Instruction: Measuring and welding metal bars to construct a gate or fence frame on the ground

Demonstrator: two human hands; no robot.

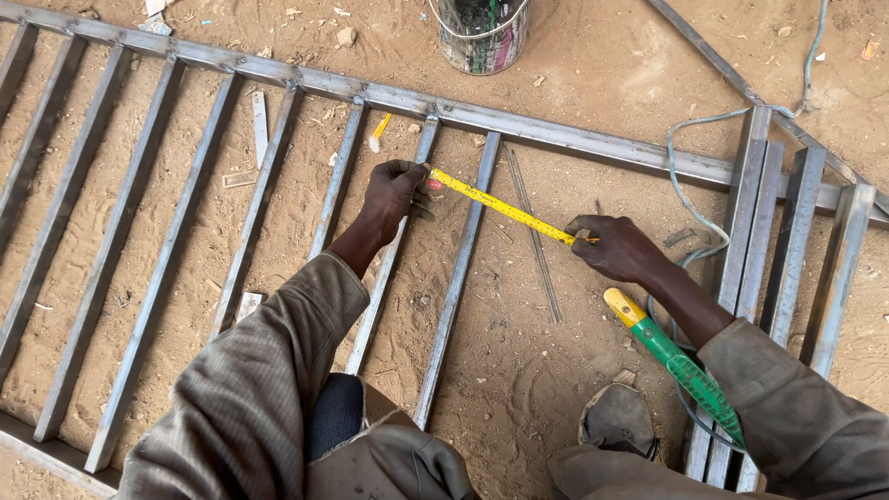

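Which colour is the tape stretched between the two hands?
Yellow with dark markings; the tape shows in the head view.

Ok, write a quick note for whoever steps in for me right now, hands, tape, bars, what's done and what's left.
Left hand pins the tape end on a bar of the steel frame lying on sand.
Right hand holds the tape's other end stretched out over bare sand, across the next bar.
Green-handled tool lies under the right forearm; can above the frame.
Done: bars laid out in the frame.
Left: no mark at the right hand visible yet; loose bars stacked at right.
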